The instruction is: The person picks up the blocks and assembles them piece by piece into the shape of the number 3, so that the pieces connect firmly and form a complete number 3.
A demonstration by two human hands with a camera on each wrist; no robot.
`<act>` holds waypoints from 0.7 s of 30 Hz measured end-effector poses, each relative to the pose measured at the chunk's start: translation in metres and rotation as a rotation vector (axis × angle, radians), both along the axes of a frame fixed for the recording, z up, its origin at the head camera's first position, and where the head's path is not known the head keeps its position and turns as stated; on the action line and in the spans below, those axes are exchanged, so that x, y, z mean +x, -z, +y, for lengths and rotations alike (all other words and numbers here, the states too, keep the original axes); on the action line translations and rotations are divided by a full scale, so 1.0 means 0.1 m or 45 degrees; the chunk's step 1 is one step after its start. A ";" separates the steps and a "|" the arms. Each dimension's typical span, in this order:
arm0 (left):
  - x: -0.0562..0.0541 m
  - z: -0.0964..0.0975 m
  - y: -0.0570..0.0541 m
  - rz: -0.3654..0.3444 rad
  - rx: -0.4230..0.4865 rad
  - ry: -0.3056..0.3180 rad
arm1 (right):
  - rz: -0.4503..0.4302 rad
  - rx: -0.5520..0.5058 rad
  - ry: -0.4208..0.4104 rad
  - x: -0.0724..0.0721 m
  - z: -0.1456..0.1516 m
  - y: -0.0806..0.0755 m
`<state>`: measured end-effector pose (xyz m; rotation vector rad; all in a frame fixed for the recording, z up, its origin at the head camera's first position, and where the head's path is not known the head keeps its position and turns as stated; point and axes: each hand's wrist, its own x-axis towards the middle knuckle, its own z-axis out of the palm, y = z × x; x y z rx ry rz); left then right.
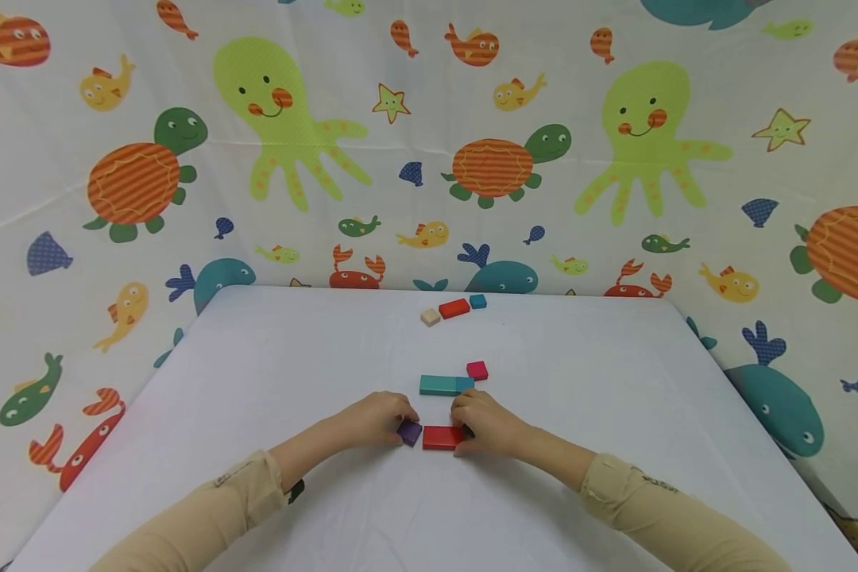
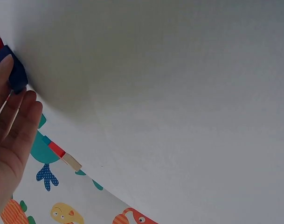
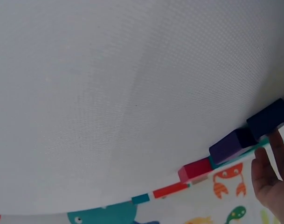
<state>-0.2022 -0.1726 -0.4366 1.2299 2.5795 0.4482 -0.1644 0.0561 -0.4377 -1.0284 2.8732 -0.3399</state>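
Purple block [image 1: 410,433] was at near-centre of tbl, just L of long red block [image 1: 442,438], tilted vs. its edge; L hand [image 1: 377,419] pinched it, thumb one side, fingertips other, so part of it was covered; in L wrist view it read navy, w/ red block cut off at frame edge; R hand [image 1: 492,425] was at red block's R end, fingers narrow, curled, gripping a dark block [image 1: 468,431]; only a sliver of that showed in head view, rest behind fingers; R wrist view showed more of it, navy-ish, plus another purple-looking block [image 3: 230,148] next to it, prob. masked by R hand in head view; true colour of dark one hard to call, dim light; R hand itself cut off at frame edge there.

Blocks were flat-faced, straight-edged, matte-looking; material can't tell for sure; beyond hands, teal block [image 1: 438,385] lay end to end w/ blue block [image 1: 465,384], latter's near corner close to R fingers; crimson block [image 1: 477,370] just behind; at far edge, beige block [image 1: 430,317], red piece [image 1: 454,308] and small blue piece [image 1: 477,302] in a slanted row.

Tbl [image 1: 314,342] had white cover, fine weave visible in R wrist view; sleeves [image 1: 186,508] beige, cuffs bunched; black band [image 1: 296,491] at L wrist mostly hidden; backdrop [image 1: 429,103] creased, sea-animal print, some figures cut by tbl edge.
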 end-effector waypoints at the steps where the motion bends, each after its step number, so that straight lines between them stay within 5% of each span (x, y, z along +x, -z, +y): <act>1: 0.00 0.00 0.00 0.004 0.001 0.004 | -0.001 0.005 0.001 0.00 0.00 -0.01; 21: -0.02 0.02 0.00 0.024 0.015 0.050 | -0.032 0.041 0.022 0.00 -0.05 -0.04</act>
